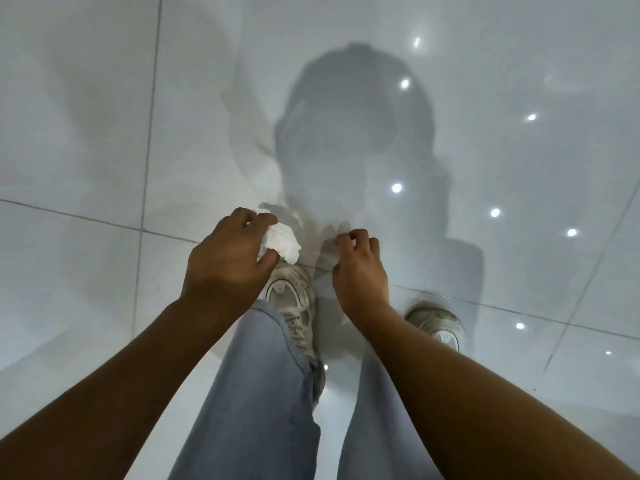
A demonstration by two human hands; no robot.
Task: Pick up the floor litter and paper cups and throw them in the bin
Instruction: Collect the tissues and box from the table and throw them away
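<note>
Head view, looking straight down at a glossy white tiled floor (pixel 104 133).

Left hand (pixel 228 258): fingers and thumb are curling round a crumpled white tissue (pixel 281 242), gripping it. The tissue is sitting above the floor, just ahead of the toe of the left shoe (pixel 294 299), with part of the wad sticking out past the thumb.

Right hand (pixel 358 268): fingers are curling loosely just to the right of the tissue. Nothing visible in it; appears to be holding nothing, though the palm side is facing away from the camera.

Right shoe (pixel 438 327) is showing to the right of the tissue and nearer the camera, partly behind the right forearm. Pale jeans (pixel 263 393) are covering both legs. Ceiling lights and the person's outline are reflecting in the tiles beyond the tissue.

No bin and no paper cups are showing in this view. Judged stage: one piece of litter is in hand, the throw is not yet done.

Risks from here:
- The grip looks light and the tissue is only partly enclosed; a swing of the arm could be shaking it loose.
- A soft tissue may tear or shed a scrap if it is squeezed unevenly.
- The bin's position is unknown from here, so the carry may be long.
- The polished tiles look slippery underfoot.
</note>
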